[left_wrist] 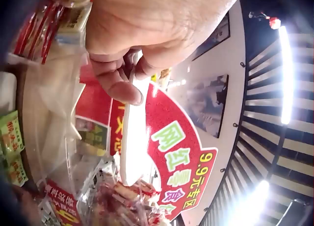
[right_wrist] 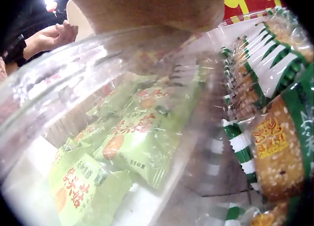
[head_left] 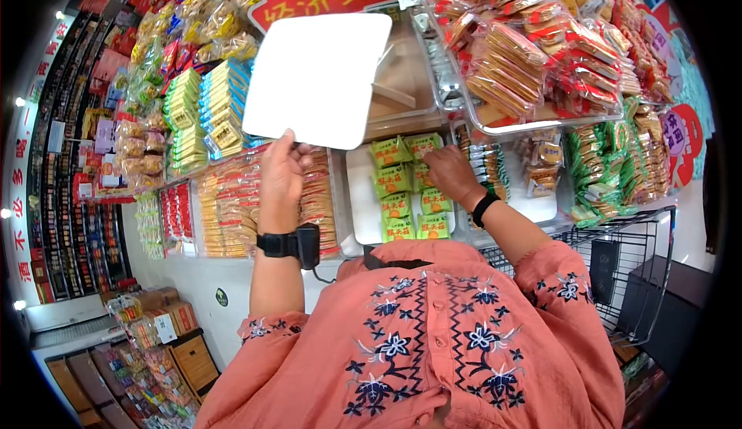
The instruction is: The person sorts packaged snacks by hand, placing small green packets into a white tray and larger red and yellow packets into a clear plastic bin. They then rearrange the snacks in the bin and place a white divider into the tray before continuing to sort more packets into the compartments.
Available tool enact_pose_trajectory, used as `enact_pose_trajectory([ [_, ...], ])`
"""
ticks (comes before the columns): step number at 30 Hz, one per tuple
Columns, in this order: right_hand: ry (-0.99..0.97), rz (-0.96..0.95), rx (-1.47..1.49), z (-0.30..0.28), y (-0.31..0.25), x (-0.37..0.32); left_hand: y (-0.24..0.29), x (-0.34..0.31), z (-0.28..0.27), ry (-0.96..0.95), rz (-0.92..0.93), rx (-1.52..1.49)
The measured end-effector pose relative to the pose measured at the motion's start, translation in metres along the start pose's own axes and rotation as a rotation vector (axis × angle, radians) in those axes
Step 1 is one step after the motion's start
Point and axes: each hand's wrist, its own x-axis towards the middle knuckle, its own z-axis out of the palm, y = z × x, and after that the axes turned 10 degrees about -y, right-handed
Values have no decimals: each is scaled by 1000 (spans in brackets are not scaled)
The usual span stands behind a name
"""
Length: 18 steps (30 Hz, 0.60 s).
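In the head view the left hand [head_left: 284, 174] pinches the lower edge of a white square board [head_left: 318, 81], held up and tilted. The left wrist view shows this hand [left_wrist: 142, 29] with thumb and fingers on the board [left_wrist: 133, 137], seen nearly edge-on. Green packets [head_left: 392, 179] lie in two columns on a white tray [head_left: 362, 197]. The right hand [head_left: 454, 174] has its fingertips at the upper packets of the right column; whether it pinches one cannot be told. In the right wrist view, part of that hand [right_wrist: 147, 10] is above the green packets [right_wrist: 130, 142], its fingers hidden.
A raised clear bin of red-wrapped snacks [head_left: 506, 66] overhangs the right side. Green-striped biscuits [head_left: 487, 162] stand beside the tray, red-wrapped sticks [head_left: 232, 201] to its left. A clear plastic wall [right_wrist: 49, 79] crosses the right wrist view. A wire cart [head_left: 618, 274] stands at right.
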Motion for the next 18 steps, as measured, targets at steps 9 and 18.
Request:
enact_pose_trajectory([
  [9, 12, -4, -26, 5, 3, -1, -30, 18, 17, -65, -98, -49],
  [18, 43, -33, -5, 1, 2, -1, -40, 53, 34, -85, -142, -115],
])
